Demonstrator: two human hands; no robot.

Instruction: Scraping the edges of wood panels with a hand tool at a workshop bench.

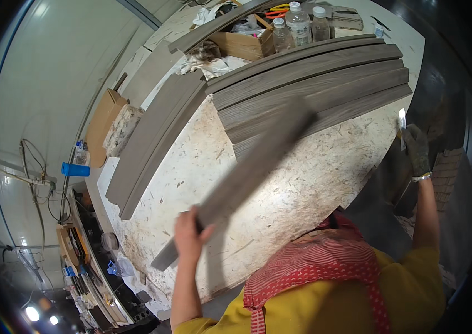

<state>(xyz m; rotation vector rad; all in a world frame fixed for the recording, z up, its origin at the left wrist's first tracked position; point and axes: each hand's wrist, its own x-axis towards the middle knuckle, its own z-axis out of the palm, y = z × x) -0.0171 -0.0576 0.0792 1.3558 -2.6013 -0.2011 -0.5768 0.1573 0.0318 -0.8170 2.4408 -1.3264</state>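
Observation:
My bare left hand (189, 238) is closed round the lower part of a long grey-brown wood-grain board (255, 170). The board slants up to the right over the worktable (308, 178), its far end blurred by motion. Out beyond the table's right edge, my gloved right hand (418, 151) grips a thin, shiny flat blade (402, 125) that points upward; its handle is hidden in the glove. Several matching boards (314, 83) lie side by side across the far part of the table. More long boards (155, 139) lie along its left side.
Behind the boards stand clear plastic bottles (298, 28) with white caps and a cardboard box (241, 44) of odds and ends. A crumpled cloth (208, 62) lies beside the box. A blue cup (75, 170) is at the left edge. Shavings litter the tabletop.

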